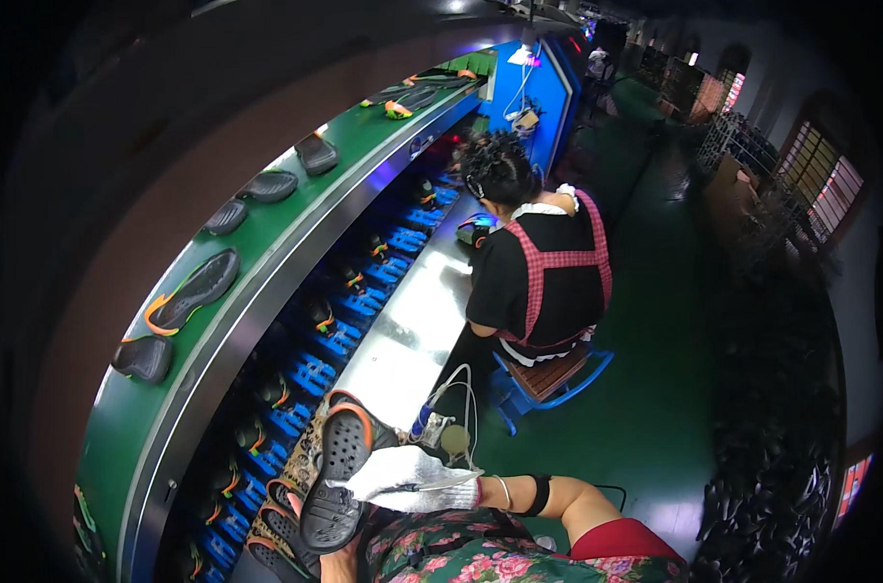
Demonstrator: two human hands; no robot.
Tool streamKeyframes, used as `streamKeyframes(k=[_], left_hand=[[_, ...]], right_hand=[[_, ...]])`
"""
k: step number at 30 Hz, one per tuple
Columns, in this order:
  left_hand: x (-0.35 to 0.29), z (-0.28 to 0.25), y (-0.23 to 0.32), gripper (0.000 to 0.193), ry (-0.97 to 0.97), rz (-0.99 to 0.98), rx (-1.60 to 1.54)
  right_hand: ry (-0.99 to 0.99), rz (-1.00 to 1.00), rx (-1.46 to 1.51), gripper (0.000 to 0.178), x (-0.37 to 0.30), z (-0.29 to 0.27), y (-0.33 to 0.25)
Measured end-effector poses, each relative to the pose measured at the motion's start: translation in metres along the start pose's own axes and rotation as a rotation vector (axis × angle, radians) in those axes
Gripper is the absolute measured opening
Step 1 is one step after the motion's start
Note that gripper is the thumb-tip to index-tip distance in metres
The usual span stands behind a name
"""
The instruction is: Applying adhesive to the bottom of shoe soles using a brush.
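Note:
A black clog [347, 433] with a holed upper and an orange rim is tilted in front of me at the lower centre. My left hand [339, 564] grips it from beneath, mostly hidden by the clog. Over its open heel part lies my right hand [403, 480], in a white knit glove, fingers closed and tips against the clog. A thin pale line crosses the glove; whether it is a slim tool in my fingers, I cannot make out. Several similar clogs [284, 528] lie just left of my left hand.
Shoe soles [201, 287] lie on a green conveyor belt [111, 428] at left. Below it, blue holders [313, 374] carry shoe parts beside a shiny metal worktop [403, 335]. Ahead, a co-worker [553, 262] sits on a blue stool [548, 384]. White cables [473, 408] hang nearby.

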State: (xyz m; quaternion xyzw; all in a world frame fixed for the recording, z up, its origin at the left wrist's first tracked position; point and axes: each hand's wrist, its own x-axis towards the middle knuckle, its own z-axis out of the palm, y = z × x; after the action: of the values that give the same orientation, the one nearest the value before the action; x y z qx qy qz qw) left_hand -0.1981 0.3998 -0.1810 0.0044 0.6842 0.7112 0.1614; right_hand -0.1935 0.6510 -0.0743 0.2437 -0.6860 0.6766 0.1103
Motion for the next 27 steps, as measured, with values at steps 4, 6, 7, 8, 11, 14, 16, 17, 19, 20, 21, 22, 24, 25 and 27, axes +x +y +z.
streamKeyframes(k=[4, 6, 7, 8, 11, 14, 16, 17, 19, 20, 21, 22, 24, 25, 27], left_hand=[[-0.005, -0.016, -0.016, 0.074, -0.036, -0.104, -1.048], [-0.012, 0.011, 0.025, 0.076, -0.183, -0.035, -1.117], [-0.011, 0.001, 0.014, 0.072, -0.122, -0.035, -0.969], [-0.01, 0.014, 0.029, 0.068, -0.104, -0.062, -1.04], [-0.001, 0.032, 0.048, 0.083, -0.214, -0.252, -1.308], [-0.003, 0.048, 0.064, 0.09, -0.081, -0.344, -1.204], [-0.008, 0.045, 0.066, 0.09, -0.041, -0.35, -1.183], [-0.008, 0.045, 0.065, 0.09, -0.064, -0.358, -1.23], [-0.01, 0.048, 0.067, 0.088, -0.046, -0.377, -1.245], [-0.012, 0.047, 0.061, 0.087, -0.101, -0.355, -1.313], [-0.013, 0.044, 0.055, 0.085, -0.161, -0.331, -1.379], [-0.015, 0.042, 0.053, 0.083, -0.116, -0.343, -1.33], [-0.017, 0.035, 0.04, 0.082, -0.156, -0.317, -1.394], [-0.018, 0.033, 0.036, 0.082, -0.214, -0.293, -1.458], [-0.017, 0.032, 0.036, 0.082, -0.144, -0.305, -1.423]], right_hand=[[0.094, -0.109, -0.052, 0.02, 0.004, 0.007, -0.01], [0.0, -0.073, -0.135, 0.024, 0.014, -0.001, -0.015], [0.027, -0.127, -0.153, 0.025, 0.019, -0.001, -0.006], [0.072, -0.185, -0.225, 0.027, 0.023, 0.001, -0.011], [0.082, -0.211, -0.27, 0.026, 0.033, 0.003, -0.018], [0.052, -0.23, -0.293, 0.028, 0.049, 0.003, -0.014], [0.037, -0.214, -0.334, 0.023, 0.062, 0.008, -0.025], [0.011, -0.213, -0.307, 0.025, 0.067, 0.009, -0.026], [-0.034, -0.269, -0.424, 0.029, 0.073, 0.015, -0.018], [-0.083, -0.205, -0.426, 0.033, 0.067, 0.016, -0.015], [-0.09, -0.204, -0.414, 0.033, 0.064, 0.019, -0.013], [-0.136, -0.199, -0.439, 0.035, 0.064, 0.021, -0.012], [-0.235, -0.177, -0.442, 0.035, 0.053, 0.026, -0.007], [-0.238, -0.178, -0.431, 0.035, 0.046, 0.03, -0.001], [-0.233, -0.157, -0.368, 0.042, 0.052, 0.041, -0.004]])
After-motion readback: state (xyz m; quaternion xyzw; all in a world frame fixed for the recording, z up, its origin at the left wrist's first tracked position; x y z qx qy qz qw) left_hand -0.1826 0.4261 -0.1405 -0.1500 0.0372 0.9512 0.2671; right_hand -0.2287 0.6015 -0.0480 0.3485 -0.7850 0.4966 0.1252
